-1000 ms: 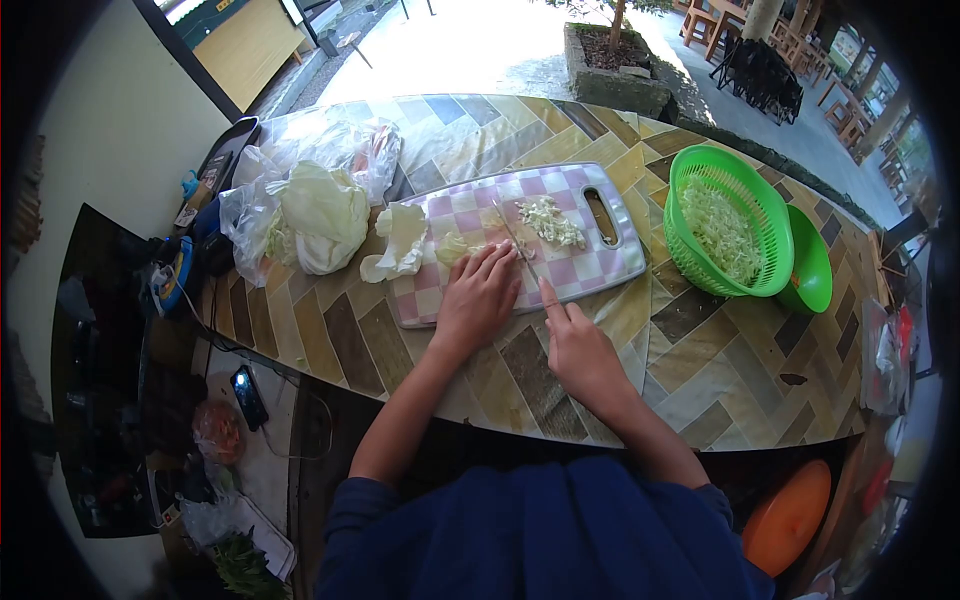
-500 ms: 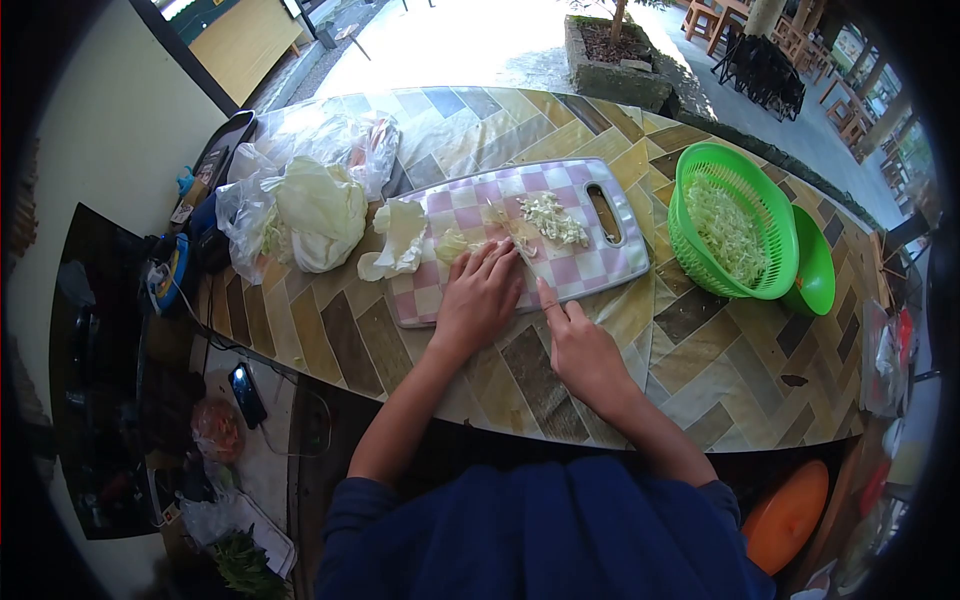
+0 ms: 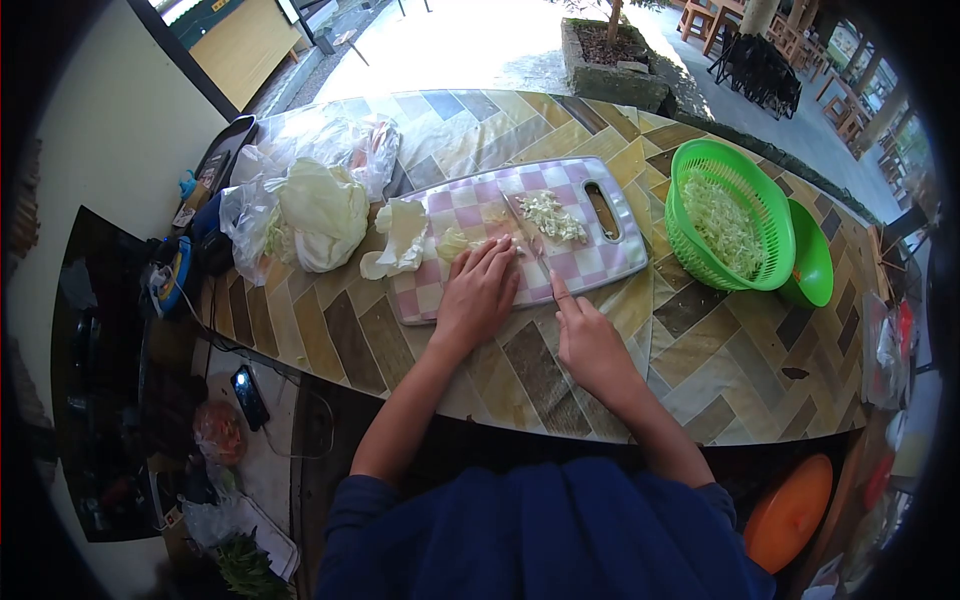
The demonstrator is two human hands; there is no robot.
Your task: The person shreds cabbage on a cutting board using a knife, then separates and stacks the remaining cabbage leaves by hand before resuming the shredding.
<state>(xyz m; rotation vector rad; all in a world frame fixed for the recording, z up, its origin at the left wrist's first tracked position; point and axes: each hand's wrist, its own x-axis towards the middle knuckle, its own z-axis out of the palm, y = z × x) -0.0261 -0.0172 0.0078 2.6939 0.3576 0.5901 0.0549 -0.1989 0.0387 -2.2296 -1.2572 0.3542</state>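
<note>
A pink-and-white checkered cutting board (image 3: 625,262) lies tilted on the table. My right hand (image 3: 592,345) is closed around the handle of a knife (image 3: 527,230), its index finger stretched along the top. The blade points up and left across the board. My left hand (image 3: 478,292) presses its fingers on pale cabbage pieces (image 3: 453,243) left of the blade. Chopped cabbage (image 3: 552,217) lies in a heap right of the knife. A loose cabbage leaf (image 3: 402,237) rests over the board's left edge.
A cabbage head (image 3: 322,213) sits by plastic bags (image 3: 245,225) at the left. On the right, a green basket (image 3: 683,235) holds shredded cabbage, overlapping a green bowl (image 3: 818,262). Below the table are a phone (image 3: 249,397) and an orange round object (image 3: 790,512).
My right hand and the knife have shifted slightly right and down, and more of the blade shows beside the chopped heap. My left hand has barely moved.
</note>
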